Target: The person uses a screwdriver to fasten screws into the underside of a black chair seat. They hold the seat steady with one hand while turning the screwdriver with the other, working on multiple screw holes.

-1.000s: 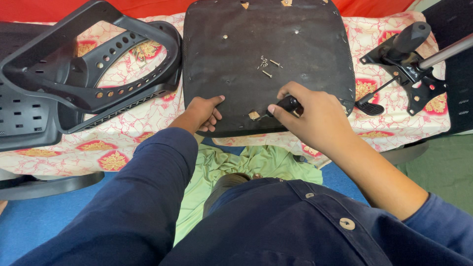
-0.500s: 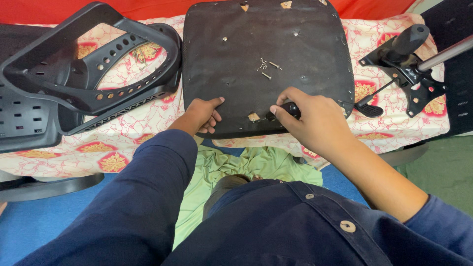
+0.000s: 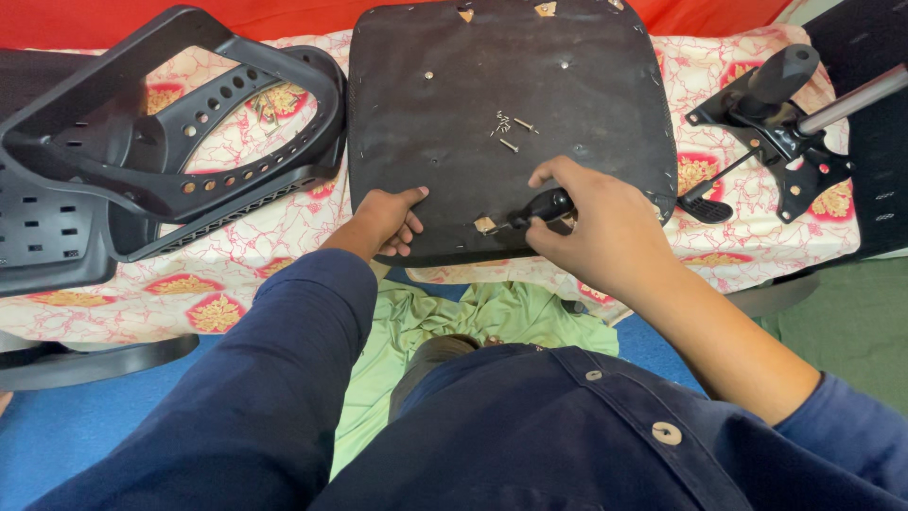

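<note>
Black and matte, the upturned chair seat base (image 3: 511, 123) lies flat on the table, its underside facing up and its near edge overhanging toward the person. The right hand (image 3: 605, 227) is closed around the dark handle of a screwdriver (image 3: 539, 208), whose tip points at a small pale patch (image 3: 485, 224) near the seat's front edge; whether a screw sits under the tip cannot be told. The left hand (image 3: 386, 220) grips that same front edge, fingers curled over it, steadying the panel. The two hands are apart, both on the seat.

As a judgement, the work looks to be in its middle. A small heap of loose screws (image 3: 506, 128) rests in the centre of the panel, several bare holes show across it, and the tilt mechanism with gas cylinder (image 3: 776, 123) lies separate to the right, not attached to the seat. The perforated black backrest frame (image 3: 180, 142) also lies apart on the left. So the main parts are separate, and the spot at the front edge is the one in hand.

Covering the table is a cream cloth with red and gold floral print (image 3: 246, 274). Red fabric (image 3: 284, 17) runs along the far side. Below, a blue floor covering (image 3: 57, 426) shows, with a pale green cloth (image 3: 416, 322) at the person's lap and a green floor patch at the right.
</note>
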